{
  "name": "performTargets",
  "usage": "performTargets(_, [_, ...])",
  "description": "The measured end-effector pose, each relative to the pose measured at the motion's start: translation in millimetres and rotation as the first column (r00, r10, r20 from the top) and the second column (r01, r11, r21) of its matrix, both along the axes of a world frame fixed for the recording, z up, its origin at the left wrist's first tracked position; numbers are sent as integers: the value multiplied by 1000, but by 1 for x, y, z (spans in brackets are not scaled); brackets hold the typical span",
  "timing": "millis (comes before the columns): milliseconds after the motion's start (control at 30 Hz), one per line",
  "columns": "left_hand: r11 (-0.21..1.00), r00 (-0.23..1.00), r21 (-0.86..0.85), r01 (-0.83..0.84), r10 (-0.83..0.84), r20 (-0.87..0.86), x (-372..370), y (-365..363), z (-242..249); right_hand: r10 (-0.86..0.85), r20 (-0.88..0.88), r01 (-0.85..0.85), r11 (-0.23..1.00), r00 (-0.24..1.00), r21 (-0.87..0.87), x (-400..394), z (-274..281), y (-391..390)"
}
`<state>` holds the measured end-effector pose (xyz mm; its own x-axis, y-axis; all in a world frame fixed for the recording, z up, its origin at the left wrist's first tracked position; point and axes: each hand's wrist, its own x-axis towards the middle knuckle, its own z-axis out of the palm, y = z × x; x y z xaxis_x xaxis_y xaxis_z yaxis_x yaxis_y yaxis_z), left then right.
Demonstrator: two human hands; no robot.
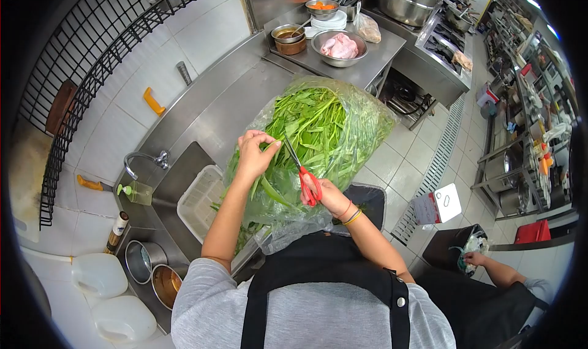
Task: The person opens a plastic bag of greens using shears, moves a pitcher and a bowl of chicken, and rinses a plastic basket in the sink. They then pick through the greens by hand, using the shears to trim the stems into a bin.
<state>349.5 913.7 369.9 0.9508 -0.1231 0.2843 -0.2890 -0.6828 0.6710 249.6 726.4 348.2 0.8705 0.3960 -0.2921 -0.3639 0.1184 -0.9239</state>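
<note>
My right hand (331, 200) grips a pair of scissors (310, 187) with red handles, their dark blades pointing up and left toward my other hand. My left hand (252, 153) is closed in a pinch on a stem of leafy greens, close to the blade tips; the fingers partly hide the stem. Beneath both hands lies a big heap of long-leaved greens (309, 113) in a clear plastic bag (370, 125), opened out over the counter edge. A white plastic basket (197, 205) sits in the sink, left of my left forearm.
A faucet (144, 162) and soap bottle (138, 193) stand by the sink (174, 177). Metal pots (145, 260) are lower left. Raw meat fills a bowl (339, 60) on the far counter. At right, a co-worker's hand (474, 258) reaches into a dark bin (450, 251).
</note>
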Motion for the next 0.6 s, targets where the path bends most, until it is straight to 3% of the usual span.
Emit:
performTargets(167, [995, 999, 100, -25, 20, 47, -10, -7, 11, -41, -25, 42, 999, 999, 31, 3, 1, 4])
performTargets(333, [994, 994, -6, 110, -110, -8, -16, -9, 9, -86, -27, 88, 993, 996, 79, 11, -11, 9])
performTargets(467, [994, 990, 46, 102, -106, 92, -16, -10, 10, -102, 4, 101, 993, 995, 53, 15, -10, 10])
performTargets(567, [998, 997, 48, 48, -51, 64, -16, -7, 5, -151, -8, 152, 988, 988, 12, 18, -21, 15])
performTargets(600, [998, 999, -51, 43, -44, -24, -16, -4, 5, -149, -7, 149, 989, 989, 12, 18, -23, 15])
